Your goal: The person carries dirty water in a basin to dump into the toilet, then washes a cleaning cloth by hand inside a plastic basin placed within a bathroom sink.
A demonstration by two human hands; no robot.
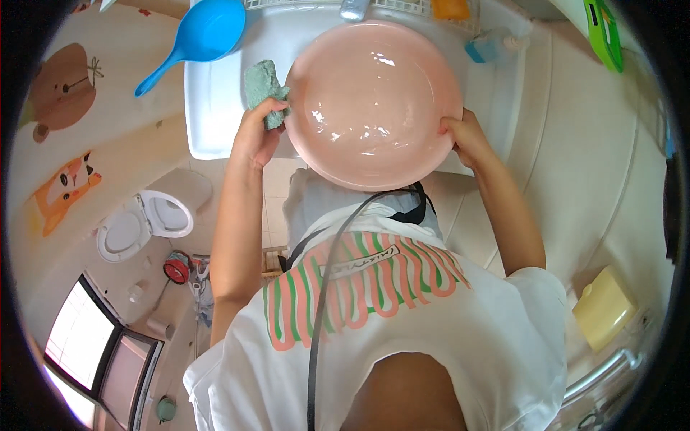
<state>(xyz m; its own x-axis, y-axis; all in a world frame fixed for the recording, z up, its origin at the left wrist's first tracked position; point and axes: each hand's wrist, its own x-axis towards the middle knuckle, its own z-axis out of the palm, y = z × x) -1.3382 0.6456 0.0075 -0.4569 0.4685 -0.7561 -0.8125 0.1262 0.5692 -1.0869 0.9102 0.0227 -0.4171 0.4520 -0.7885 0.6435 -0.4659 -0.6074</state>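
Observation:
A round pink basin, wet and glossy inside with water in it, is held over the front of a white sink. My left hand is closed around a crumpled pale green cloth and presses against the basin's left rim. On the other side, my right hand grips the right rim, thumb on the inner wall and fingers hidden beneath. Above the basin, part of a silver faucet shows.
A blue dipper lies at the sink's far left, its handle overhanging the edge. A blue bottle lies at the far right, near an orange thing on a white rack. A toilet stands to the left, lid raised.

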